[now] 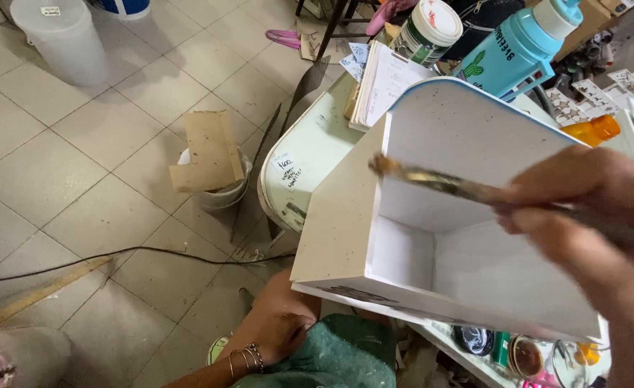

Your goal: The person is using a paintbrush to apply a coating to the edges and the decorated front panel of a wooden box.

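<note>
Painting the white box

Our right hand (583,197) pinches a brush (446,183) — bristles at the white box (432,215) edge; our left hand (277,327) cups the box from beneath, above the table (310,151).

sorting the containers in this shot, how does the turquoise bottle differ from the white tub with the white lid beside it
The turquoise bottle is tall and slim, leaning over at a slant; the white tub is short and wide. The turquoise bottle narrows to a small white and blue cap, while the white tub carries a broad flat white lid. The bottle's body is bright turquoise with a cactus picture; the tub has a dark green label. Both sit behind the white box near the paintbrush.
</note>
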